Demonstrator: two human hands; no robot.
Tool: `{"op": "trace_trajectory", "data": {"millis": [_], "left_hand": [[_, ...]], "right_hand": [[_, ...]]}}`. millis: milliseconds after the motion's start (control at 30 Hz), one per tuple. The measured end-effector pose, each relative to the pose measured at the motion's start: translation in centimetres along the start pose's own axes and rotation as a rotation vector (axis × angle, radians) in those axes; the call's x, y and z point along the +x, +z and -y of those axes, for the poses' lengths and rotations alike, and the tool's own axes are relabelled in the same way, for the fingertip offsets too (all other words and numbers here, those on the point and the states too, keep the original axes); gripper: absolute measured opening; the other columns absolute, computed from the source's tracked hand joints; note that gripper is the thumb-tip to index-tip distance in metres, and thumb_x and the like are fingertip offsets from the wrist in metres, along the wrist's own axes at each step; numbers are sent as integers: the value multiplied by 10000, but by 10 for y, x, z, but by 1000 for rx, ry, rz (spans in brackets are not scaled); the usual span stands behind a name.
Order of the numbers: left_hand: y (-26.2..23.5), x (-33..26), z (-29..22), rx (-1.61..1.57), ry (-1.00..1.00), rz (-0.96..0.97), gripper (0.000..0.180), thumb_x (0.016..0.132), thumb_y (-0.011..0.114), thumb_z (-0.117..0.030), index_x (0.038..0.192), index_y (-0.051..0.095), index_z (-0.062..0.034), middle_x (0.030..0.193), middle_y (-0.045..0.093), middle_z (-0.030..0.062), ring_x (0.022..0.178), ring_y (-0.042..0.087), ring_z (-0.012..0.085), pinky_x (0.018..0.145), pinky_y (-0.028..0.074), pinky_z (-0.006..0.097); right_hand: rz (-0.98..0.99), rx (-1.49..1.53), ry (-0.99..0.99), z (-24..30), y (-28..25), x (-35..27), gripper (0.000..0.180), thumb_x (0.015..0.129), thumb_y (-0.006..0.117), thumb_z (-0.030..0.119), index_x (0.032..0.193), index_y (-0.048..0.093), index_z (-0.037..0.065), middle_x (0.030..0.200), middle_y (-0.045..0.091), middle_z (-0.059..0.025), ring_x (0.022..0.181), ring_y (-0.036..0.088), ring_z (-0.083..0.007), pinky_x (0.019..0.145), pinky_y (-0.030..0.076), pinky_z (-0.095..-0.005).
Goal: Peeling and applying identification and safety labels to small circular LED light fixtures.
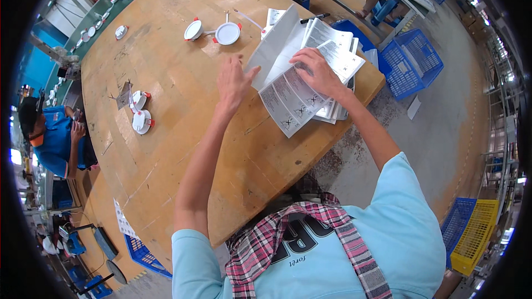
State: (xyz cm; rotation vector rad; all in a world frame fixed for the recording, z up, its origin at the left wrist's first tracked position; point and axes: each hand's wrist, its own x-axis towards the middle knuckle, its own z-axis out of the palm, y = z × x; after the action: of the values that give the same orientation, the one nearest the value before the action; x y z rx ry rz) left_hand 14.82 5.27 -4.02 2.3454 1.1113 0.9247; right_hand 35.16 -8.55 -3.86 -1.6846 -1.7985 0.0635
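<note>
I stand at a round wooden bench (pixel 183 149) and work with a pile of printed paper sheets (pixel 310 86) that lies near the far right edge of it. My right hand (pixel 318 72) lies flat on top of the pile, the fingers spread and pressing the sheets down; it does not close around anything. My left hand (pixel 233 83) is open too, the fingers apart, and its fingertips touch the edge of one white sheet (pixel 274 44) that stands up from the pile, as if I lift or turn it. The sheets under my right hand are fanned out and not neatly stacked, so I judge that the sorting of the papers is only partly done: some lie spread, one is raised, and many below are not yet touched.

Beyond my left hand, two round white lamps (pixel 213 32) with red clips rest on the bench, well apart from the papers. Two more round lamps (pixel 139 113) are on the left side of the bench, beside a small dark piece. A black pen (pixel 314 18) lies just behind the pile. On the floor to the right stands a blue basket (pixel 415 61). Another person in a blue shirt (pixel 52 138) sits at the left.
</note>
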Motion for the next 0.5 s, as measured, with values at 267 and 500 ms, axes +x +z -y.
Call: {"op": "trace_trajectory", "data": {"millis": [267,500], "left_hand": [[-47,13,58,-184,-134,207,269,852,601,-178,1014,661,29,845,683,214,764,669,311,698,496,390],[-81,-6,93,-235,-189,295,243,878,563,-124,1032,660,37,750,653,137,693,609,153,669,473,324]], "right_hand": [[-35,69,86,-2,-7,0,250,818,614,30,1068,625,43,1134,578,-123,1132,512,-297,982,438,-372],[-160,208,174,-2,-18,6,166,866,613,78,1017,664,31,1014,638,-125,964,624,-275,846,497,-357]]}}
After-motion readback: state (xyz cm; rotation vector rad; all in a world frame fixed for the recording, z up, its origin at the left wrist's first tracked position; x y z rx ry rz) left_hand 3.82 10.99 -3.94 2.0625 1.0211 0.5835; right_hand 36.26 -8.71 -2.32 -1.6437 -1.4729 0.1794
